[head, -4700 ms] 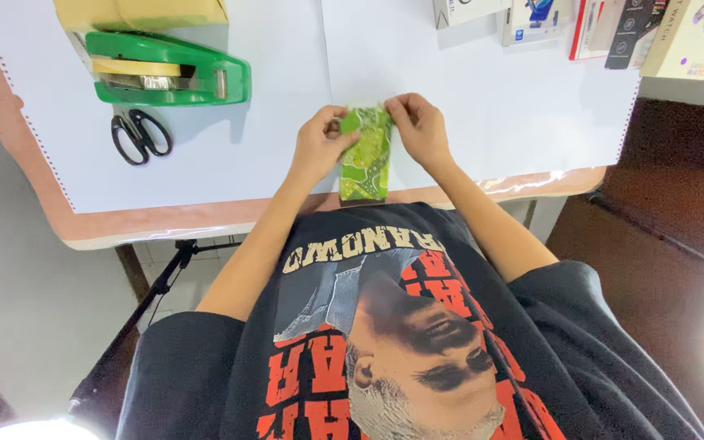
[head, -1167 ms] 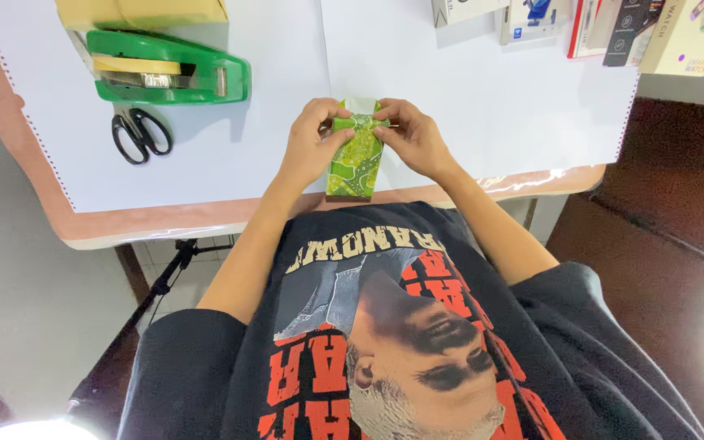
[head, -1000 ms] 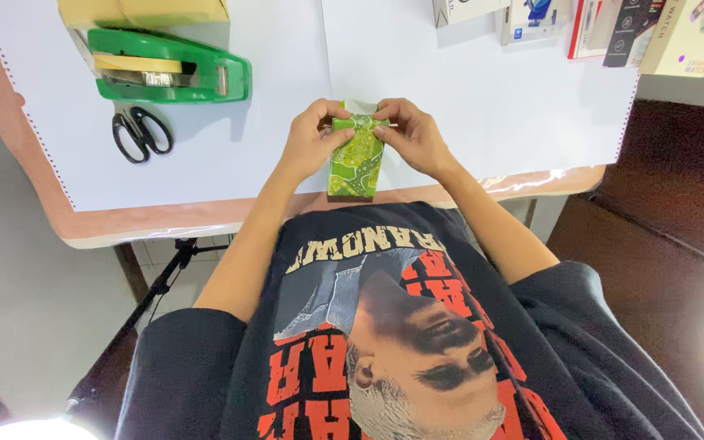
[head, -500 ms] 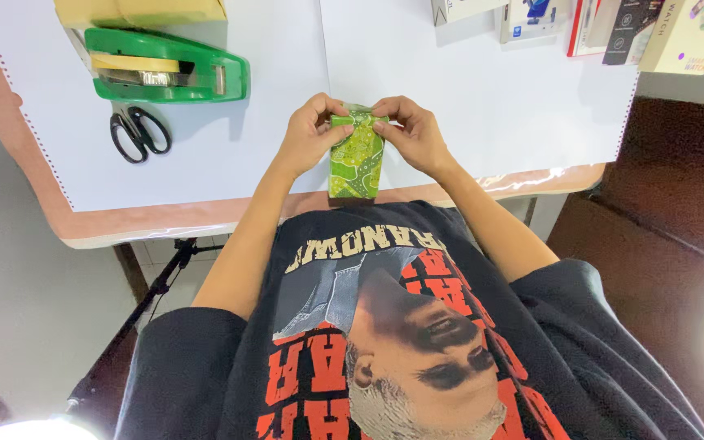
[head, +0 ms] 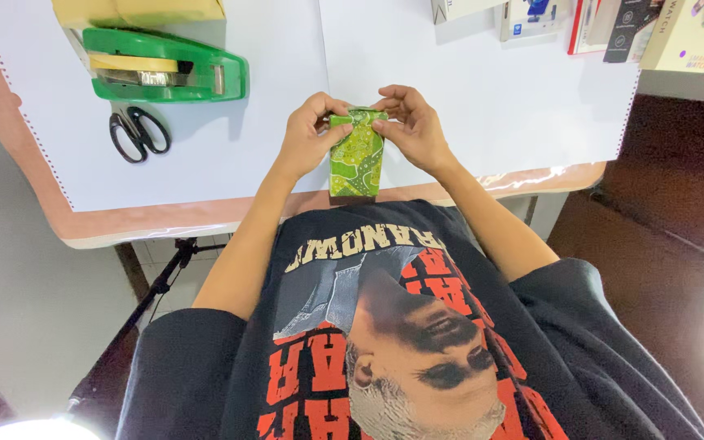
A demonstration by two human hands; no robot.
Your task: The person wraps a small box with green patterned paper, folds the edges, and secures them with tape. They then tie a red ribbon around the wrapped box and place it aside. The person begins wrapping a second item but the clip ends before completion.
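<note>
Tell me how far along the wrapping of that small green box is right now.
The long sides of the small box already look covered in green patterned paper. In hand: the left hand and right hand pinch the paper folds at its far end. That end is not visibly taped; the green tape dispenser and black scissors lie untouched to the left on the white sheet.

A small box wrapped in green patterned paper (head: pixel 356 159) stands tilted at the table's near edge — its top paper flaps folded inward, pinched between 2 hands.
</note>
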